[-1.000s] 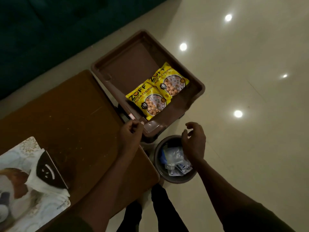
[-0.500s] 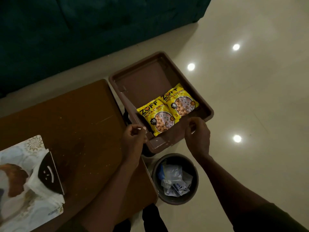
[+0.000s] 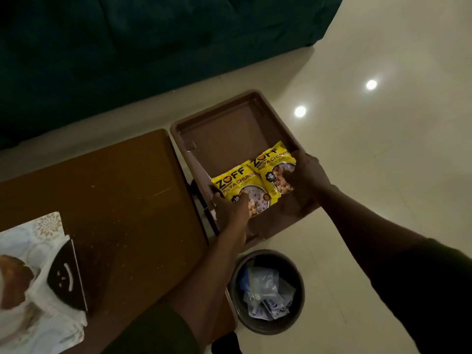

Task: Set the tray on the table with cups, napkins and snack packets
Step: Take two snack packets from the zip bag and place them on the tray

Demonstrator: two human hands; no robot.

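While the tray [image 3: 224, 139] sits beside the table [image 3: 115, 200], our left hand [image 3: 231, 209] and right hand [image 3: 306, 175] each clasp a snack packet [image 3: 240, 180] inside it.

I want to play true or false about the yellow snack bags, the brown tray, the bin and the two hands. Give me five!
1. Two yellow snack packets lie in the brown tray. True.
2. The tray sits on the middle of the wooden table. False: it is beside the table's end, over the floor.
3. The left hand is on the nearer packet, and the right hand is on the farther one. True.
4. The round bin is empty. False: it holds crumpled clear wrappers.
5. Cups stand in the tray. False: only the packets are in it.
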